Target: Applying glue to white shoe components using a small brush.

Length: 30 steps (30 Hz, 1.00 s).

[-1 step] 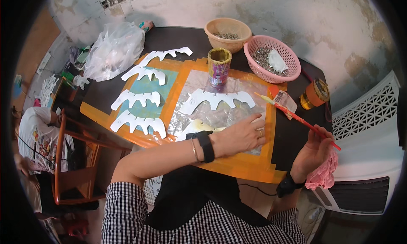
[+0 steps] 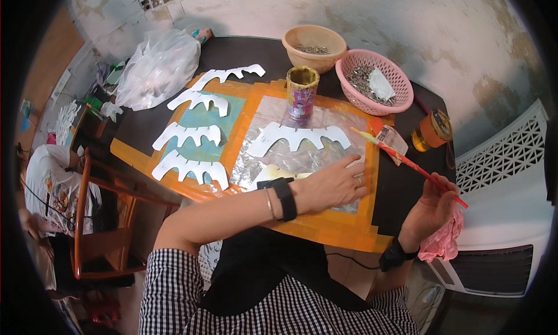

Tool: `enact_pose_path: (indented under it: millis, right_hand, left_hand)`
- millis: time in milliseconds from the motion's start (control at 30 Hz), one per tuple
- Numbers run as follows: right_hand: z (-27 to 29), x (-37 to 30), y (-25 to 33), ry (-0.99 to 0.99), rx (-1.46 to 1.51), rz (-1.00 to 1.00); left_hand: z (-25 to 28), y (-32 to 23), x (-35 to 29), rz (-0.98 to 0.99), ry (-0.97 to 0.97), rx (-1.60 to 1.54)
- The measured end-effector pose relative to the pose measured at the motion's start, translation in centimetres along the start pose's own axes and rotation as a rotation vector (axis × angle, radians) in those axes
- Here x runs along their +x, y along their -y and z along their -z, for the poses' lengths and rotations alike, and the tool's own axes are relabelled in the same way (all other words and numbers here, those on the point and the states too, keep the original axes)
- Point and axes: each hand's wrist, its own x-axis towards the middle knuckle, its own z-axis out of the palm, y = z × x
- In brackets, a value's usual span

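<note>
My right hand [image 2: 429, 210] holds a long red brush [image 2: 415, 167] near its back end, with its yellow-coated tip pointing to the far left over the plastic. My left hand [image 2: 334, 186] reaches across the plastic-covered board [image 2: 232, 154], fingers loosely stretched out and pointing right. Partly hidden behind my left wrist lies a white scalloped cutout [image 2: 273, 173] with a yellowish coating. Beyond it rests another white scalloped cutout [image 2: 299, 138]. A tall can [image 2: 301, 99] with yellow-crusted rim stands just past that piece.
Several more white cutouts [image 2: 192, 167] lie on the left. Behind are a plastic bag [image 2: 157, 70], a beige bowl [image 2: 314, 44] and a pink basket [image 2: 378, 82] of small metal parts. An amber jar [image 2: 431, 130] stands right, near a white air cooler [image 2: 505, 184]. A person [image 2: 58, 189] sits far left.
</note>
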Motion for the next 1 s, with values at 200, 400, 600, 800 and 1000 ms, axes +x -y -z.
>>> enact_pose_path:
  millis: [200, 400, 600, 800, 1000]
  right_hand:
    - [0.1, 0.3, -0.1, 0.002, 0.004, 0.017]
    - [0.9, 0.5, 0.4, 0.037, 0.025, 0.001]
    - [1.3, 1.1, -0.3, 0.050, 0.029, 0.003]
    - [0.4, 1.1, -1.3, 0.100, 0.066, -0.026]
    - [0.3, 0.7, -1.1, 0.082, 0.002, -0.003]
  left_hand:
    - [-1.3, 0.9, 1.8, -0.004, 0.259, -0.038]
    - [2.7, 3.1, -2.2, 0.450, -0.026, -0.440]
    - [6.7, 2.4, -12.5, 1.093, 0.250, -0.382]
    - [5.8, 1.3, -13.8, 1.209, 0.154, -0.700]
    - [4.4, 2.6, -11.4, 1.115, -0.004, -0.721]
